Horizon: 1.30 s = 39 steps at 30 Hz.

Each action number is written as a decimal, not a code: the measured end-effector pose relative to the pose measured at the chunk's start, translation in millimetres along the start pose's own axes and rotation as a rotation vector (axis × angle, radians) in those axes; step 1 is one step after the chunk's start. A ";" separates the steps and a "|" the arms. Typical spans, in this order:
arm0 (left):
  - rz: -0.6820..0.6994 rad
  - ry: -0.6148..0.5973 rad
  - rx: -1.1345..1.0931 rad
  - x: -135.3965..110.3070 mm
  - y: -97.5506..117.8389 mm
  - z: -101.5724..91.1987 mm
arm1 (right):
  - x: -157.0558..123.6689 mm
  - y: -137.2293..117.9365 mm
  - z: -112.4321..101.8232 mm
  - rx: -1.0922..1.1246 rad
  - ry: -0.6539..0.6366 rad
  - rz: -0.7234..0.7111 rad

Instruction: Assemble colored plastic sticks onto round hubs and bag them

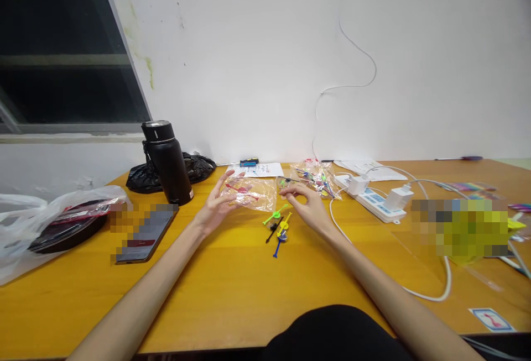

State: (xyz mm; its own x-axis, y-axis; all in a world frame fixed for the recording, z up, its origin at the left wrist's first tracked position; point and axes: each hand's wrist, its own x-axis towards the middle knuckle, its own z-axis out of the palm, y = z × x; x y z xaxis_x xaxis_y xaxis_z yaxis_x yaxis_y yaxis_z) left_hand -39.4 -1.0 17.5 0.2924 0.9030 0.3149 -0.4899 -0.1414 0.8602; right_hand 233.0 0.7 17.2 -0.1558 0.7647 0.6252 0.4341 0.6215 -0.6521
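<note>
My left hand (pixel 216 203) holds the left edge of a clear plastic bag (pixel 253 192) with pink pieces inside, fingers curled around it. My right hand (pixel 305 202) touches the bag's right edge, its fingers bent and pinched at the plastic. Just in front of the hands, several small coloured plastic sticks (pixel 279 225) lie on the yellow wooden table (pixel 232 283): green, yellow, black and blue. A second clear bag of coloured pieces (pixel 317 176) lies behind my right hand.
A black flask (pixel 168 162) and a black bag (pixel 141 178) stand at the back left. A phone (pixel 145 234) and a white plastic bag (pixel 25 223) lie left. A white power strip (pixel 379 200) with cables lies right.
</note>
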 end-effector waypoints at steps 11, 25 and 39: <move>-0.039 -0.070 0.008 -5.8 -6.0 12.9 | -4.3 -10.8 5.6 -0.062 -0.159 -0.248; -0.107 -0.155 0.008 -9.2 -10.0 21.6 | -13.1 -6.3 17.6 0.070 -0.227 -0.091; 0.006 0.035 -0.036 3.7 -4.9 -2.9 | 7.6 11.3 -2.2 0.441 0.177 0.280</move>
State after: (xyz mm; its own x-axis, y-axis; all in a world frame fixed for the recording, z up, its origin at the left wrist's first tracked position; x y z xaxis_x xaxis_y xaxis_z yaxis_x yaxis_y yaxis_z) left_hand -38.3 4.2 13.3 0.2606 0.9160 0.3051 -0.5206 -0.1328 0.8434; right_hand 238.7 13.1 15.6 0.0807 0.8944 0.4398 0.0191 0.4398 -0.8979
